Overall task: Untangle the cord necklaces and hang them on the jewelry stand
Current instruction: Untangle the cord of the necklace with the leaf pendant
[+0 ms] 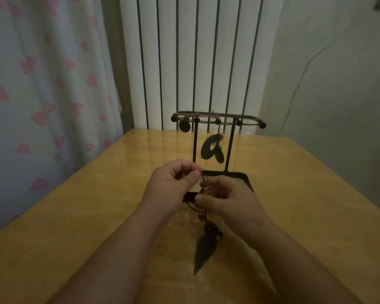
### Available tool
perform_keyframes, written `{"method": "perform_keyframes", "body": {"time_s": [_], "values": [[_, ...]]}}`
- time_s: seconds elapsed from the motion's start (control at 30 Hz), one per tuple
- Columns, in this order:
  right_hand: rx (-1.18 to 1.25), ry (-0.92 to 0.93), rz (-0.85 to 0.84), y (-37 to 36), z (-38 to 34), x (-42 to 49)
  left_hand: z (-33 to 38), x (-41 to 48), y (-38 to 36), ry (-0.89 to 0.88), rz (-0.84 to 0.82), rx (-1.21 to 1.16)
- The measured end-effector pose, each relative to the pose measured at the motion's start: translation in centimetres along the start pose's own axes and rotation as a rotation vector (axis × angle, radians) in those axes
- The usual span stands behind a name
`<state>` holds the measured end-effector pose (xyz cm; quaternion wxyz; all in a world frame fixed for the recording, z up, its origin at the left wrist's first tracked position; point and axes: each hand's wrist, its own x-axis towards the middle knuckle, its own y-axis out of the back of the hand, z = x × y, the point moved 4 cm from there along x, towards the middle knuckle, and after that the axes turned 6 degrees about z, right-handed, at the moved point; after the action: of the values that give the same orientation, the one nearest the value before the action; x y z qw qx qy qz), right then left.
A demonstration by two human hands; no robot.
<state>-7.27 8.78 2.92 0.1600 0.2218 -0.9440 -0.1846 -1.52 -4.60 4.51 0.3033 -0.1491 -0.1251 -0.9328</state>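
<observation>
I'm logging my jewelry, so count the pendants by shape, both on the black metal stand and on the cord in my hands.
Dark round disc pendant: 1
Dark ring-shaped pendant: 1
Dark oval pendant: 1
Dark feather pendant on held brown cord necklace: 1
Total: 4

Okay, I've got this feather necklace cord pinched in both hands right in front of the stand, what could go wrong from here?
1. The left hand and right hand pinch the cord close together; pulling apart might tighten any knot.
2. The feather pendant trails below the grip; a sharp tug may bend it.
3. The hands work just in front of the jewelry stand; a bump could tip it or swing the hung ring pendant.
</observation>
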Motion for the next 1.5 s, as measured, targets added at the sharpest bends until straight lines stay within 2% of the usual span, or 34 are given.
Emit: {"method": "perform_keyframes", "body": {"time_s": [0.1, 0.2, 0.4, 0.57, 0.83, 1.23, 1.3, 1.4, 1.5], "values": [[-0.034, 0.035, 0.016, 0.0, -0.1, 0.0, 0.0, 0.1, 0.0, -0.01, 0.004, -0.028], [0.013, -0.01, 0.031, 0.9, -0.2, 0.0, -0.1, 0.3, 0.4, -0.001, 0.078, -0.055], [0.037, -0.07, -0.044, 1.6, -0.5, -0.1, -0.3, 0.6, 1.0, 0.04, 0.201, -0.08], [0.028, -0.083, -0.084, 2.0, -0.8, -0.4, -0.4, 0.6, 1.3, 0.011, 0.228, -0.046], [-0.02, 0.009, -0.036, 2.1, -1.0, -0.4, -0.7, 0.8, 1.3, 0.041, 0.242, -0.039], [0.045, -0.057, -0.045, 2.1, -0.6, -0.3, -0.7, 0.8, 1.4, 0.035, 0.25, 0.001], [0.053, -0.059, -0.022, 2.1, -0.5, -0.2, -0.5, 0.7, 1.5, -0.012, 0.284, 0.121], [0.078, -0.063, 0.02, 2.1, -0.4, -0.2, 0.4, 0.1, 1.6, -0.199, 0.345, 0.253], [0.088, -0.072, 0.034, 2.0, -0.3, -0.1, 0.8, -0.5, 0.8, -0.362, 0.184, 0.249]]}}
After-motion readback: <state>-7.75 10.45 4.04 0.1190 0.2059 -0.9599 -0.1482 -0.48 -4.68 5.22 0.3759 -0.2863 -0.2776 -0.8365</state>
